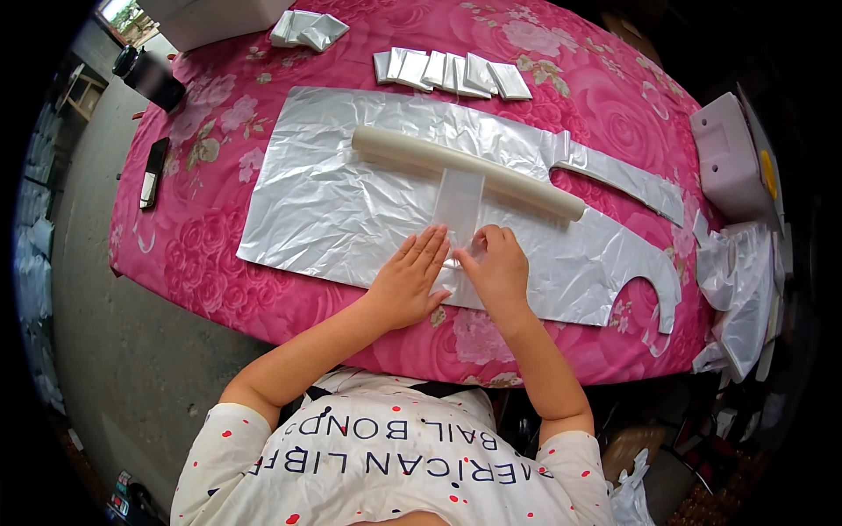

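Observation:
A stack of silvery-white plastic vest bags lies flat before me, its handle loops toward the right. Across it rests a long pale tube, slanting down to the right. On the near side of the tube is a narrow folded plastic bag, translucent and strip-shaped. My left hand presses flat beside its near end, fingers stretched out. The curled fingers and thumb of my right hand pinch the near part of the folded bag, whose held edge is partly hidden.
Several folded bag packets line the far side, with another small pile farther left. A phone and a dark bottle are at left. A pink container and loose plastic bags stand at right. A floral cloth covers the table.

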{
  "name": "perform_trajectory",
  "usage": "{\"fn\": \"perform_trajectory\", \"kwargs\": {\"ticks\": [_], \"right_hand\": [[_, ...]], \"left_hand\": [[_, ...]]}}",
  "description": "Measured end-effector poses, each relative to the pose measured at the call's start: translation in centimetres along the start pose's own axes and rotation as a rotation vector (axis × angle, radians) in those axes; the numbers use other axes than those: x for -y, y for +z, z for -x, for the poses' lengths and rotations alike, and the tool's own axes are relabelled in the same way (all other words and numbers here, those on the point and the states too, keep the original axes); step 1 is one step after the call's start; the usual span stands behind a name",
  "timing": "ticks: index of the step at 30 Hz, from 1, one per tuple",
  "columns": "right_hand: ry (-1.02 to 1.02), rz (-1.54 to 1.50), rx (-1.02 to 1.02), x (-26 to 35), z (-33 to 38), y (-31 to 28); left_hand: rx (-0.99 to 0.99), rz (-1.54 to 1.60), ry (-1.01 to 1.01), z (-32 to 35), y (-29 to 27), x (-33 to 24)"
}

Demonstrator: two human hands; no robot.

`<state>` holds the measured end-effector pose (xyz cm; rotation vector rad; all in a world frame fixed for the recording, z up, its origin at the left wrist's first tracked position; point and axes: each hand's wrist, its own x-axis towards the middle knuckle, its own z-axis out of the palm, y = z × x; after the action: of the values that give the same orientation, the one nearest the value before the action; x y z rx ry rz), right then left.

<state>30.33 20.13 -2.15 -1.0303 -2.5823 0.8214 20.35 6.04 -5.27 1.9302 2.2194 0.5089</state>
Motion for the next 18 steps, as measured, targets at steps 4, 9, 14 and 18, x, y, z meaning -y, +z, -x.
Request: {"fn": "perform_trajectory", "kwargs": {"ticks": [4, 9, 14, 18], "right_hand": [[-0.563, 0.246, -0.128, -1.7, -0.4, 0.1], [-0.704, 0.151, 0.085, -3.3, -1.9, 0.2], [-0.714, 0.025, 0.119, -4.0, -2.8, -0.2], [-0.722, -0.015, 0.095, -3.1, -2.7, -0.7]], "left_hand": [[0.006, 0.023, 0.009, -0.6, -0.9, 0.1], [-0.082, 0.014, 0.051, -1.6, -1.0, 0.9], [-0.176, -0.075, 0.123, -2.5, 0.0, 2.3], [-0.127, -0.005, 0.145, -2.6, -0.9, 2.3]]}}
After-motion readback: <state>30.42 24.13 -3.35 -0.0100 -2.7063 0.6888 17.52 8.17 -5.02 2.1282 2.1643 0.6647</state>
